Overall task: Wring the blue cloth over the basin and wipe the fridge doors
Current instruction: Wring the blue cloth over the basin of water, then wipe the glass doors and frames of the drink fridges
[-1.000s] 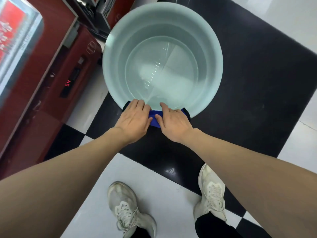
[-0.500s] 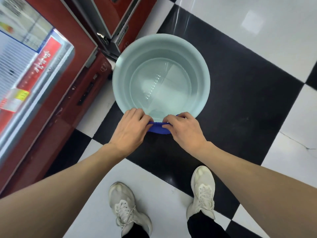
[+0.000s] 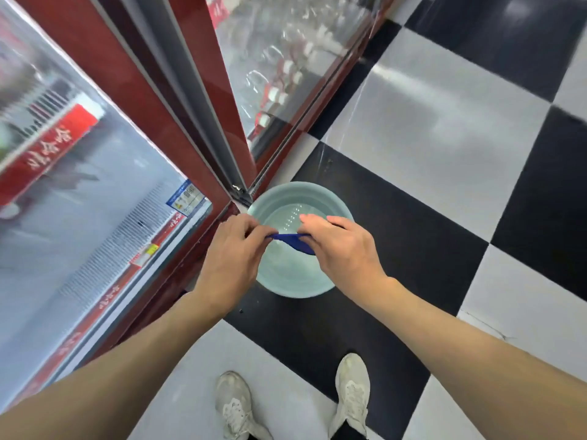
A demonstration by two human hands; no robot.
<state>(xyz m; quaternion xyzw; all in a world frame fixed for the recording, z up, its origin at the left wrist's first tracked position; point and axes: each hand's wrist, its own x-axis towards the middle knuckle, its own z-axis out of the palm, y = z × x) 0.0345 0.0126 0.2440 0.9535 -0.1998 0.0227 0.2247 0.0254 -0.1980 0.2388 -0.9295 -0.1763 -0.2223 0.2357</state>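
The blue cloth (image 3: 293, 242) hangs stretched between my two hands, above the pale green basin (image 3: 317, 289) that stands on the floor with water in it. My left hand (image 3: 233, 255) pinches the cloth's left end. My right hand (image 3: 341, 246) grips its right end, and most of the cloth is hidden under my fingers. The red-framed glass fridge doors stand to the left (image 3: 95, 198) and ahead (image 3: 286, 65), meeting at a corner just behind the basin.
Black and white checkered floor tiles (image 3: 428, 128) spread to the right and behind the basin. My two white shoes (image 3: 235, 408) stand on the floor below my arms. Bottles show blurred behind the far door's glass.
Both hands have lifted the cloth off the basin's near rim and now hold it in the air over the water. The view has risen, so the basin looks smaller and the fridge doors fill the left.
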